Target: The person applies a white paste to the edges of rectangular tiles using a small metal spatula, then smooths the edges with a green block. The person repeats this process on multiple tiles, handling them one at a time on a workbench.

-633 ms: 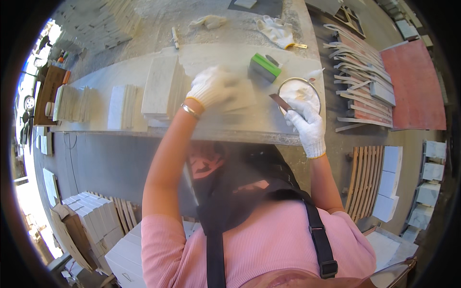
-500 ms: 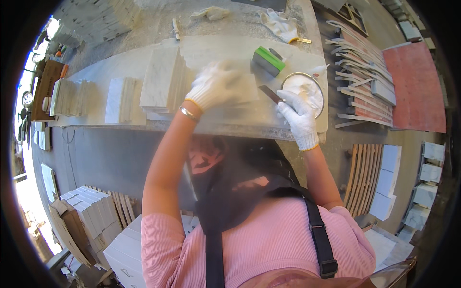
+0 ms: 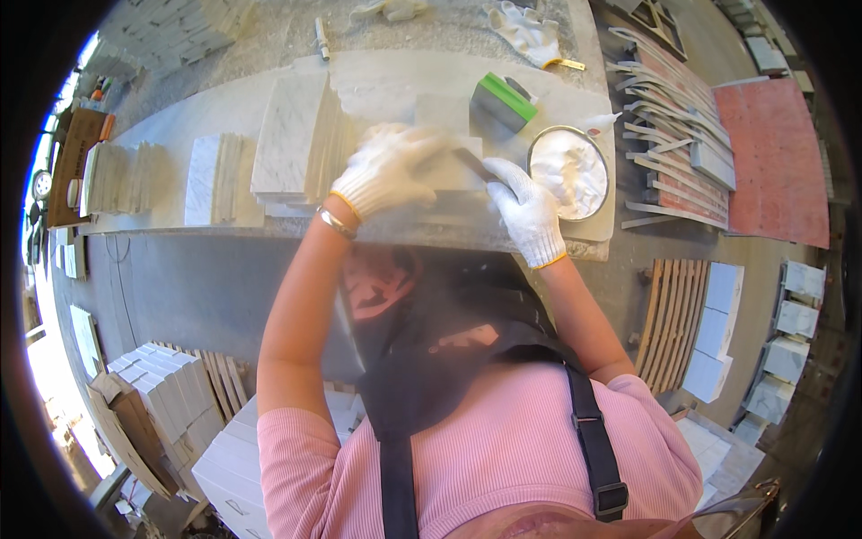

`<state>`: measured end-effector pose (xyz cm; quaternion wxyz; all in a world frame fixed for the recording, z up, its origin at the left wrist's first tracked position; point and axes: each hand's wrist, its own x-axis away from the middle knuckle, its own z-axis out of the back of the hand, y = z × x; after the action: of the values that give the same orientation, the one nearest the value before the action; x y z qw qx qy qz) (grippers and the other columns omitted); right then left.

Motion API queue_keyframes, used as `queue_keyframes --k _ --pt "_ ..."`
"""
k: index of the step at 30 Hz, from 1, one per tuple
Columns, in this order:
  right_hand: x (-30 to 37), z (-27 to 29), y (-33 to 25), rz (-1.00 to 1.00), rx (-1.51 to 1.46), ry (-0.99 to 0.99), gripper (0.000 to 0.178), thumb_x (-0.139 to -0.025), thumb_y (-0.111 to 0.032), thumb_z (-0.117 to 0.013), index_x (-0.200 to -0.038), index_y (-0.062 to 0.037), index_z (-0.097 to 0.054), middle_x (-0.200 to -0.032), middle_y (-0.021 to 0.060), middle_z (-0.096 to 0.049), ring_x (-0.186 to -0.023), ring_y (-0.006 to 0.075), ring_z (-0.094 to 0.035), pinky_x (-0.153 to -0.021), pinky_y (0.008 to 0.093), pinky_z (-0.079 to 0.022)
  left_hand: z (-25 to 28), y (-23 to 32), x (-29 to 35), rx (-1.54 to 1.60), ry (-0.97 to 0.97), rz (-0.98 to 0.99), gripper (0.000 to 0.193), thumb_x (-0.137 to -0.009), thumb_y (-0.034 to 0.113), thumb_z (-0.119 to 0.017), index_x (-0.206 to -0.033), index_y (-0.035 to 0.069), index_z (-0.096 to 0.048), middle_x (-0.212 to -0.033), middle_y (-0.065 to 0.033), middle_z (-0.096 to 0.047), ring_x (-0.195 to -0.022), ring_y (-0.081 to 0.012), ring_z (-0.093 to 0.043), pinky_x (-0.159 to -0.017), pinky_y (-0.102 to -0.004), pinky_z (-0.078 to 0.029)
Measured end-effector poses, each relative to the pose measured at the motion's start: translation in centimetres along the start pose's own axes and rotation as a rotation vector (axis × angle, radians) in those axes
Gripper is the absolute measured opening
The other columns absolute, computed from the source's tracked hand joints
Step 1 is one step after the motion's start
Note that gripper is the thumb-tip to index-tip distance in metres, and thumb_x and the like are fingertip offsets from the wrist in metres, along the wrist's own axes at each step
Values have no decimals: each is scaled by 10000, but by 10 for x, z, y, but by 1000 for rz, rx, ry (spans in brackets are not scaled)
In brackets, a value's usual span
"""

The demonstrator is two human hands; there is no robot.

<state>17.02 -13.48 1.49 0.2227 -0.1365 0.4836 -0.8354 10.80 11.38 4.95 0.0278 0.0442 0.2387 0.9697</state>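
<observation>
My left hand, in a white knit glove, is over the worktable beside a pale marble-look tile. Its thumb sits apart from the fingers, but blur hides whether they grip the tile. My right hand, gloved too, closes on a flat dark putty knife. The blade points left and overlaps the tile's far right part; contact is unclear. Right of this hand stands a round metal-rimmed bowl of white paste. A grey block with a green top lies beyond.
Stacks of marble tiles line the table to the left. At the far side lie a spare glove, a yellow-ended tool and a slim white tube. Right of the table are foam strips and a wooden pallet.
My right hand has moved left from the bowl, carrying the putty knife to the tile. The left hand has shifted only slightly and its fingers stay blurred.
</observation>
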Motion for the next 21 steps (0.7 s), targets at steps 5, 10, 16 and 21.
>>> queue_keyframes --k 5,10,16,21 --pt "2 3 -1 98 91 22 310 -981 -82 -695 -1289 -80 -731 -994 39 -781 -711 69 -664 -658 257 -547 0 1 1 6 21 -5 837 -669 320 -869 -1462 224 -619 -1487 -54 -607 -1373 -346 -506 -1172 -478 -412" --pt "7 4 -1 68 91 10 319 -973 -61 -691 -1290 -61 -731 -997 58 -787 -708 77 -676 -660 254 -552 0 1 2 21 35 -16 843 -657 322 -868 -1457 224 -624 -1481 -40 -613 -1369 -339 -511 -1174 -483 -408" --pt "15 3 -3 56 58 20 332 -968 -59 -695 -1299 -51 -724 -992 74 -784 -695 89 -681 -646 262 -557 -4 0 1 20 49 5 851 -639 315 -864 -1452 221 -631 -1485 -29 -613 -1359 -336 -520 -1183 -480 -394" --pt "11 4 -6 56 129 9 331 -972 -54 -689 -1302 -37 -717 -1023 70 -779 -709 77 -671 -642 262 -557 -5 2 2 24 39 34 858 -636 317 -867 -1457 242 -629 -1493 -26 -607 -1364 -336 -512 -1168 -480 -418"
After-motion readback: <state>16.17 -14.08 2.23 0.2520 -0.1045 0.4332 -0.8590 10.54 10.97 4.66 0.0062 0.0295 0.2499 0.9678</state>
